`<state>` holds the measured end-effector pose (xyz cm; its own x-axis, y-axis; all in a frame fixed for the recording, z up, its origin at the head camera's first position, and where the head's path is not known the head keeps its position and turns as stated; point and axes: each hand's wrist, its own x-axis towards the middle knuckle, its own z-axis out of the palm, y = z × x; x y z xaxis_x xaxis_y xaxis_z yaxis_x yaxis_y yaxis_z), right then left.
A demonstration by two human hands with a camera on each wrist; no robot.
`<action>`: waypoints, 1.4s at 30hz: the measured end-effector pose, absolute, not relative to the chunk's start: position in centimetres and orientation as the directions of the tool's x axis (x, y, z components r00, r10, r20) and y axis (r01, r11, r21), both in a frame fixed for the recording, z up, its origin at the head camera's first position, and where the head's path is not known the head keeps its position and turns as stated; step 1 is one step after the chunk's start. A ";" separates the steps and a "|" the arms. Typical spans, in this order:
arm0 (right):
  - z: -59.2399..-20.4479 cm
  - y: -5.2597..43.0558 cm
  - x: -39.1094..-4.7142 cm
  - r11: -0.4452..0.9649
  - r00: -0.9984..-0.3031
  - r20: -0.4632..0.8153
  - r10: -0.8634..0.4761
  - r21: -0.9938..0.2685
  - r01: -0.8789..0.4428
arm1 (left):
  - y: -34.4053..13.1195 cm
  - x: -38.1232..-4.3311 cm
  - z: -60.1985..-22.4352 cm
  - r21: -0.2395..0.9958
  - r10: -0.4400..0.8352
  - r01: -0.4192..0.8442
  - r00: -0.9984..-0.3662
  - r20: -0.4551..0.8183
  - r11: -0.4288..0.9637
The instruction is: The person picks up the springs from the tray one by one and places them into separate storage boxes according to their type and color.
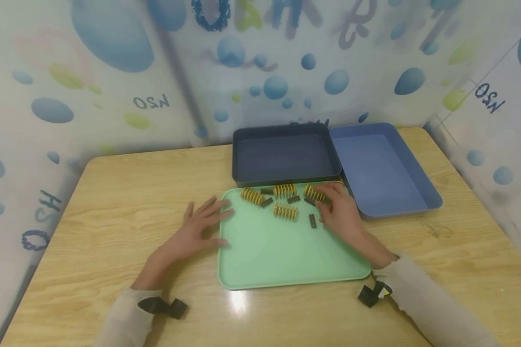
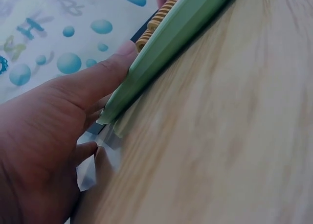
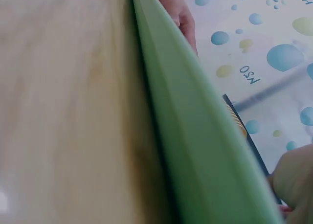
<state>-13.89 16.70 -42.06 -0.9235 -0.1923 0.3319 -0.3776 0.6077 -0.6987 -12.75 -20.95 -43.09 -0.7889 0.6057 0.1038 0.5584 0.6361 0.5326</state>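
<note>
A pale green tray (image 1: 265,255) lies on the table with several yellow coil springs (image 1: 285,211) and several small dark springs (image 1: 312,221) on it. My left hand (image 1: 197,229) is spread at the tray's left side, its fingertips right at the rim; the left wrist view shows the thumb along that edge. Over the tray's right part, my right hand (image 1: 343,214) has thumb and forefinger at the right end of a yellow spring (image 1: 311,192), beside a dark spring (image 1: 309,200). I cannot tell whether the fingers pinch it. The right wrist view shows mostly the tray's side (image 3: 190,116).
Behind the green tray stands a dark navy tray (image 1: 286,180), its front wall close to the green rim. A blue tray (image 1: 399,212) is angled at the right, beside the navy one. The wooden table (image 1: 134,193) meets patterned walls at the back and sides.
</note>
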 end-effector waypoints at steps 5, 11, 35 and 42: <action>-42.3 16.6 -13.6 0.605 -0.931 0.326 -0.166 -0.711 -0.357 | -21.1 -12.6 -42.9 0.518 0.619 0.568 -0.780 0.091 0.640; -42.5 16.7 -13.4 0.602 -0.927 0.345 -0.148 -0.712 -0.361 | -21.3 -12.4 -42.7 0.486 0.626 0.581 -0.775 0.087 0.653; -43.8 16.9 -14.4 0.626 -0.909 0.363 -0.206 -0.665 -0.407 | -21.3 -12.2 -43.5 0.481 0.603 0.579 -0.788 0.124 0.658; -43.6 17.0 -14.1 0.613 -0.905 0.369 -0.213 -0.671 -0.418 | -21.3 -12.3 -43.4 0.478 0.616 0.596 -0.776 0.136 0.645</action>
<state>-14.10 16.97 -43.62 -0.9047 -0.2133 0.3687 -0.4178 0.6129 -0.6707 -12.28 -21.30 -43.39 -0.7760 0.6159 0.1364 0.5960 0.6450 0.4784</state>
